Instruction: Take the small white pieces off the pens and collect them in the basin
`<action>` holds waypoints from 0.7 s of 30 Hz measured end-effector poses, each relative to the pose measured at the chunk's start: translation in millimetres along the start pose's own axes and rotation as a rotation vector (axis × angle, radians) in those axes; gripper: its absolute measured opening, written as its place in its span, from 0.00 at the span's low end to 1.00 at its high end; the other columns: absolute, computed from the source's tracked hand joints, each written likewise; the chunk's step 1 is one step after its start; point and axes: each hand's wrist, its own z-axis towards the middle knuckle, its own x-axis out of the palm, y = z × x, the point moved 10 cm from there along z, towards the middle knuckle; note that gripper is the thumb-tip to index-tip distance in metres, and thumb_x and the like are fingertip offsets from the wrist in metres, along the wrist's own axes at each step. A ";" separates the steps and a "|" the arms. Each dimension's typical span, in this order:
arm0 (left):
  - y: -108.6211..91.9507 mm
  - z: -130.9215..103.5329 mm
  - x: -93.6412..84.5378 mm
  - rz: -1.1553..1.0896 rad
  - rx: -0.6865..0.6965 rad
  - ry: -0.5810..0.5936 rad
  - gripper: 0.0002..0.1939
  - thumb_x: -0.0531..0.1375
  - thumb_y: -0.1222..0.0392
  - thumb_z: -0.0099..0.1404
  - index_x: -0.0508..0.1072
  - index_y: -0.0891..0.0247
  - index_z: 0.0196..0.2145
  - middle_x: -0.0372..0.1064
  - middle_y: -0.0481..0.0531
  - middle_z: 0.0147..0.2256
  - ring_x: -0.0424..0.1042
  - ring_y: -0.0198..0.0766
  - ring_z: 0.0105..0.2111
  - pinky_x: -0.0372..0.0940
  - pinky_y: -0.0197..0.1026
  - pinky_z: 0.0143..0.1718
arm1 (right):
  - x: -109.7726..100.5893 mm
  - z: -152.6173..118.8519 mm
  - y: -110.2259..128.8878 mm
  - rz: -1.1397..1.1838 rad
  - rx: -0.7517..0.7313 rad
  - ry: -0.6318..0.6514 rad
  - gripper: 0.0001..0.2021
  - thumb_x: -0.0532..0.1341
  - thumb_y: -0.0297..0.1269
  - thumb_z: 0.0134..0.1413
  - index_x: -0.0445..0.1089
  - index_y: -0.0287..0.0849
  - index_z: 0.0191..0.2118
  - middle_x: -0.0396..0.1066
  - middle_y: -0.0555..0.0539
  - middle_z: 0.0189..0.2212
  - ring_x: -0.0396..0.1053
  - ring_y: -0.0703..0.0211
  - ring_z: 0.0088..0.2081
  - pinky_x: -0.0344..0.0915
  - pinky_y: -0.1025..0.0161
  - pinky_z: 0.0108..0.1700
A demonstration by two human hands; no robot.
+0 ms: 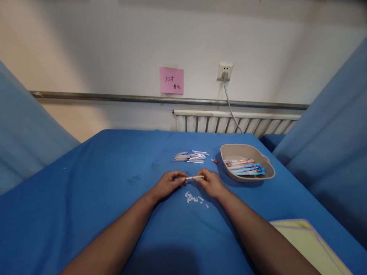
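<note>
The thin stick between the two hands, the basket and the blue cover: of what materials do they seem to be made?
Thin stick: perhaps plastic, pale with reddish marks; too small to tell its finish.
Basket: probably moulded plastic, beige and matt, judging by its smooth wall and rounded corners.
Blue cover: likely cloth, dull, since soft creases show.

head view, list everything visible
Held stick: 1, white-red, centre
Loose sticks: several, whitish, behind it
Scraps: many, white, in front
Basket: 1, beige, right
Pens: several, blue and orange, inside basket
Fragment: 1, orange, beside basket
Cloth: 1, yellow, lower right
Sheet: 1, blue, underneath
Curtains: 2, blue, sides
Wall: 1, whitish, behind
Note: 1, pink, wall
Socket: 1, white, wall
Cord: 1, grey, at socket
Rail: 1, grey, wall
Radiator: 1, white, below rail
Left hand: 1, bare, on stick
Right hand: 1, bare, on stick
</note>
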 end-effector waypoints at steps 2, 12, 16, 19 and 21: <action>-4.3 -0.6 0.8 0.053 0.019 0.005 0.16 0.57 0.51 0.58 0.74 0.66 0.37 0.72 0.50 0.30 0.68 0.36 0.30 0.63 0.37 0.34 | 0.7 0.2 -4.2 0.012 0.031 0.017 0.12 0.57 0.46 0.52 0.67 0.42 0.29 0.63 0.55 0.16 0.60 0.66 0.19 0.53 0.70 0.22; -6.9 -1.2 7.4 0.020 0.029 0.037 0.15 0.56 0.53 0.60 0.74 0.66 0.37 0.72 0.50 0.31 0.67 0.34 0.29 0.62 0.35 0.33 | 6.4 2.0 -1.1 0.495 0.066 0.010 0.14 0.61 0.45 0.46 0.63 0.43 0.36 0.63 0.57 0.20 0.61 0.68 0.18 0.59 0.69 0.22; -10.5 -2.2 10.3 0.022 0.047 0.056 0.14 0.57 0.53 0.60 0.74 0.66 0.38 0.73 0.50 0.32 0.69 0.35 0.32 0.63 0.36 0.35 | 12.5 1.7 4.0 0.559 0.043 0.056 0.10 0.61 0.42 0.46 0.64 0.41 0.30 0.66 0.54 0.21 0.62 0.68 0.19 0.60 0.69 0.22; -15.5 -3.0 7.6 0.051 0.078 0.009 0.14 0.58 0.53 0.59 0.74 0.65 0.37 0.73 0.51 0.35 0.70 0.38 0.36 0.64 0.39 0.40 | 8.8 1.7 2.9 0.515 0.058 0.017 0.09 0.61 0.41 0.46 0.65 0.40 0.29 0.67 0.54 0.21 0.62 0.68 0.18 0.59 0.70 0.21; -18.8 -3.7 4.1 0.087 0.101 -0.046 0.14 0.58 0.53 0.59 0.74 0.65 0.37 0.73 0.51 0.35 0.70 0.38 0.37 0.64 0.40 0.41 | 5.3 2.0 1.2 0.485 0.065 -0.020 0.09 0.62 0.41 0.46 0.65 0.40 0.29 0.68 0.54 0.20 0.62 0.68 0.17 0.58 0.70 0.20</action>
